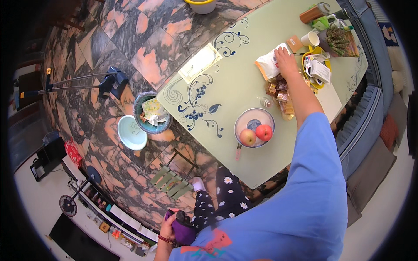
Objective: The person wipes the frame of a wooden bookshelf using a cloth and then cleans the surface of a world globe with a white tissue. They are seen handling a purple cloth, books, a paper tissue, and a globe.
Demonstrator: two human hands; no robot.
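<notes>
My right hand [286, 62] reaches across the glass-topped table [228, 94] and grasps a white and orange plastic bag [270, 62] from above, fingers bent over it. Beside that wrist lie several brown and gold wrapped packets [281, 93]. At the lower left, my left hand [168, 226] holds a bunched purple cloth [184, 232] with a dark part on top, close to my body. A blue and white bowl [240, 125] nearer me contains two apples [256, 134]. A yellow basket [315, 85] filled with small boxes stands just right of my right forearm.
Beyond the basket are a paper cup [309, 39], a potted plant [339, 40] and a brown bottle [314, 13]. A lined waste bin [152, 112] and a pale blue basin [132, 133] sit by the table. A folding stool [171, 182] is near my feet; a sofa [362, 124] borders the right.
</notes>
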